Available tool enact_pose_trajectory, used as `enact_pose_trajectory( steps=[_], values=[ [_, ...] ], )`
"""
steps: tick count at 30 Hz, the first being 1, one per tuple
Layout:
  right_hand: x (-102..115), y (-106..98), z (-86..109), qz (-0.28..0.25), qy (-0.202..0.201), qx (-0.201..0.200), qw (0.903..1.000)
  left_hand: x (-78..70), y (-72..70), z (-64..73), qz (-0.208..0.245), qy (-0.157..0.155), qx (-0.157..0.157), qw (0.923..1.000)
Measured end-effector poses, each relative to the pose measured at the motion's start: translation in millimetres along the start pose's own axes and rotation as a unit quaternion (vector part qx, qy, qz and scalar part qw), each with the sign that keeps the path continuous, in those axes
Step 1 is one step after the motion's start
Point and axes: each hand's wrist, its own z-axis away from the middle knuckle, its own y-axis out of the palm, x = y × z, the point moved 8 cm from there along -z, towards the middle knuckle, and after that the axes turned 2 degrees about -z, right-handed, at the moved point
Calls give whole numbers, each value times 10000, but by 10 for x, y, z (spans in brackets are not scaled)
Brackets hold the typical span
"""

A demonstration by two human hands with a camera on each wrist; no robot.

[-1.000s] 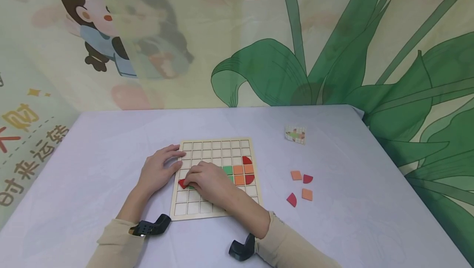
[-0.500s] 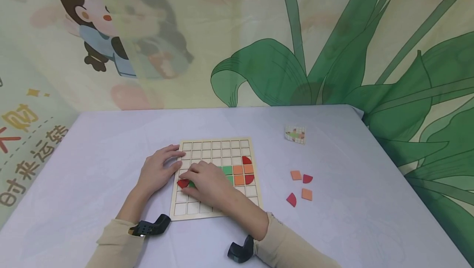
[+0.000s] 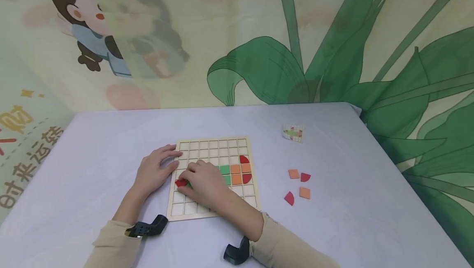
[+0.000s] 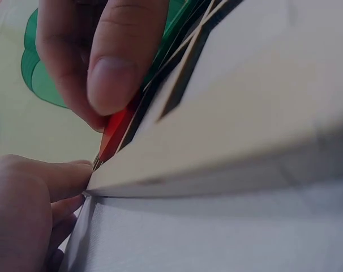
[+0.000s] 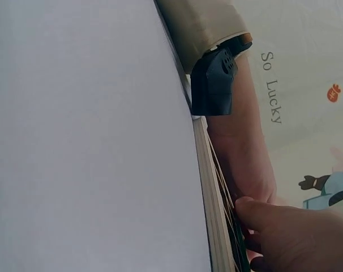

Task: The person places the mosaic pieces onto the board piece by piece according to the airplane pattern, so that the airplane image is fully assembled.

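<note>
A square wooden grid board (image 3: 211, 144) lies on the table. My left hand (image 3: 154, 170) rests along its left edge, fingers and thumb extended onto the rim. At the left end of a coloured row, my right hand (image 3: 205, 181) pinches a small red piece (image 3: 180, 183) between thumb and fingers. The left wrist view has the thumb right on this red piece (image 4: 116, 131), tilted at the board's edge. Green squares (image 3: 224, 170), orange squares (image 3: 235, 169) and red quarter-circles (image 3: 244, 159) sit in the cells to the right. My right hand hides the middle of the row.
Right of the board lie loose orange squares (image 3: 305, 193) and red quarter-circles (image 3: 289, 198). A small printed pattern card (image 3: 293, 133) lies farther back. White cloth covers the table (image 3: 333, 227), and a printed backdrop (image 3: 177, 87) hangs behind it.
My right thumb and fingers have opened off the red piece, then closed in on it again, and its angle has shifted. My left hand stays on the board's edge. The head view has shifted slightly.
</note>
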Motion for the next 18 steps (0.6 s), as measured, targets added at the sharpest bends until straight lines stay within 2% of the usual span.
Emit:
enact_pose_trajectory(
  steps=[6,13,18],
  values=[
    [11,-1,-7,38,138,-219,9997,0,-10,0,31,-5,-16,10000],
    [24,-4,-3,18,196,-198,9996,-8,-17,2,32,-15,-46,10000],
    [18,-14,4,79,270,-349,9990,-16,-13,-7,14,47,-85,10000]
  ],
)
